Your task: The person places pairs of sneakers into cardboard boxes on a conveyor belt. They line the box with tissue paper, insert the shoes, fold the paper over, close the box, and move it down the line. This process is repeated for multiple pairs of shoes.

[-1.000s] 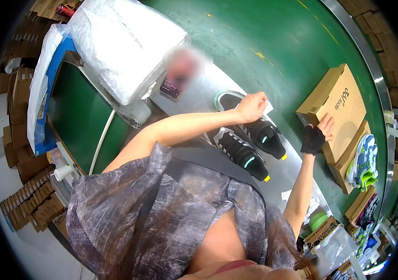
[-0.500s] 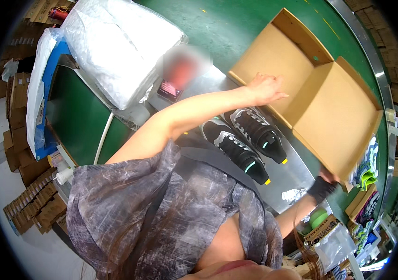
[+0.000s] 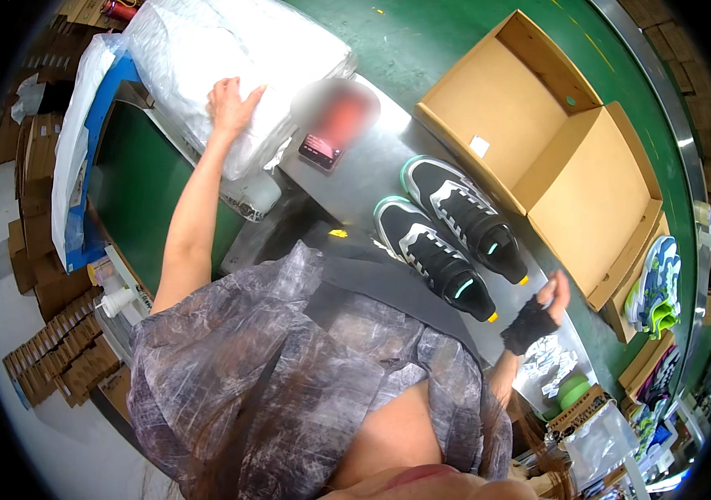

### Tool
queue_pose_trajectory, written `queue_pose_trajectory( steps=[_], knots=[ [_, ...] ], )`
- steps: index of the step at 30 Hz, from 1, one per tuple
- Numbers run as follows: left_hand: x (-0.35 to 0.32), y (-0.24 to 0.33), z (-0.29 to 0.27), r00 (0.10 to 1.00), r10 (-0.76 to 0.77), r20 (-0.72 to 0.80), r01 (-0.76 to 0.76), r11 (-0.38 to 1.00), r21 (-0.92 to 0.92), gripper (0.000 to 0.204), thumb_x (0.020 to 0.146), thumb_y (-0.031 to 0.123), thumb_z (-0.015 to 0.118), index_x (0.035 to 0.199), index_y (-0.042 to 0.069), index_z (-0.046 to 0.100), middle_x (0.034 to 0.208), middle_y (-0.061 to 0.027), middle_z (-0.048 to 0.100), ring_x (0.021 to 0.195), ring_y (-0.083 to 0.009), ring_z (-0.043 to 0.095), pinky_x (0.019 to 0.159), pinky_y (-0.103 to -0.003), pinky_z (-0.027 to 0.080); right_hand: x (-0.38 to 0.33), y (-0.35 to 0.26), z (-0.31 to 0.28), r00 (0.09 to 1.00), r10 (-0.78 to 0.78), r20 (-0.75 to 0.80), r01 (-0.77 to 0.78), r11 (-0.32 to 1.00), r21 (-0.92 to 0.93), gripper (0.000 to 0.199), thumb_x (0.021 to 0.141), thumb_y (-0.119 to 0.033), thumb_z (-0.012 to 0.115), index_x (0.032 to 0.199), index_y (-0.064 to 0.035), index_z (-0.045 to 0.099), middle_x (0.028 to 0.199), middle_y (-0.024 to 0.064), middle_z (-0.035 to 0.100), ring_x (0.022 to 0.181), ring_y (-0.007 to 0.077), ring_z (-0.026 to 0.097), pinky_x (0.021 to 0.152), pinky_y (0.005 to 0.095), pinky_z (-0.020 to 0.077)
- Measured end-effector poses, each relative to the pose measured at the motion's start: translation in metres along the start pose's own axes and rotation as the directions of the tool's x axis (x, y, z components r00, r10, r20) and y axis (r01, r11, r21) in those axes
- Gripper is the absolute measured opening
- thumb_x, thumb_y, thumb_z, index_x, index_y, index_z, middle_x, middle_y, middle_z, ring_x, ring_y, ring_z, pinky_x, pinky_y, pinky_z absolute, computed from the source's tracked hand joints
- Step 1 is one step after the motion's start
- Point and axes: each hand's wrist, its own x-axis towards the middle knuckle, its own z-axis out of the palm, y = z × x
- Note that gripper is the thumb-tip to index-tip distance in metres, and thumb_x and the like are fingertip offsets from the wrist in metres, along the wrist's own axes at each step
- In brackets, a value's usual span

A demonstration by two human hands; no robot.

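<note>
Nearest the bottom of the frame, the person's patterned grey smock (image 3: 289, 375) fills the lower middle. Just right of it, at the lower right, the right hand (image 3: 538, 312) hangs in a black fingerless glove, fingers loosely curled and holding nothing, just beside the toe of the nearer shoe. A pair of black sneakers (image 3: 451, 237) with mint soles lies side by side on the shiny metal table (image 3: 372, 179) in the centre, toes pointing toward the lower right. Beyond them, at the upper right, an open cardboard box (image 3: 538, 142) sits with its lid folded back, its inside bare except for a small white slip. A dark phone (image 3: 320, 152) rests on the table near the upper centre. Further out, at the upper left, the left arm stretches away and the left hand (image 3: 230, 104) lies flat and spread on a big stack of white plastic-wrapped sheets (image 3: 230, 58), gripping nothing. At the far right edge, a bright blue and green shoe (image 3: 655, 287) rests in another box.
</note>
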Motion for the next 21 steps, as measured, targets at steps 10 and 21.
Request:
queue_pose_trajectory(
  steps=[10, 21],
  knots=[
    [0.025, -0.034, -0.005, 0.977, -0.072, 0.202, 0.077, 0.997, -0.018, 0.022, 0.086, 0.028, 0.046, 0.083, 0.007, 0.054, 0.083, -0.0196, 0.059, 0.080, -0.0387, 0.056, 0.070, -0.046, 0.043, 0.097, -0.074, 0.098, 0.577, -0.267, 0.772, 0.362, 0.931, 0.052, 0.043, 0.080, -0.021, 0.057, 0.120, -0.0070, 0.047, 0.113, 0.0205, 0.052, 0.104, 0.0337, 0.050, 0.087, 0.0393, 0.0409],
    [0.108, 0.085, -0.202, 0.993, -0.091, -0.074, -0.001, 0.626, -0.780, 0.024, 0.092, 0.017, 0.043, 0.099, -0.003, 0.054, 0.086, -0.0041, 0.059, 0.075, -0.0078, 0.053, 0.066, -0.022, 0.044, 0.112, -0.049, 0.100, 0.451, -0.204, 0.869, 0.550, 0.830, -0.091, 0.044, 0.076, -0.017, 0.057, 0.119, -0.0097, 0.048, 0.094, 0.0208, 0.060, 0.089, 0.0348, 0.058, 0.075, 0.0420, 0.0452]
  ],
)
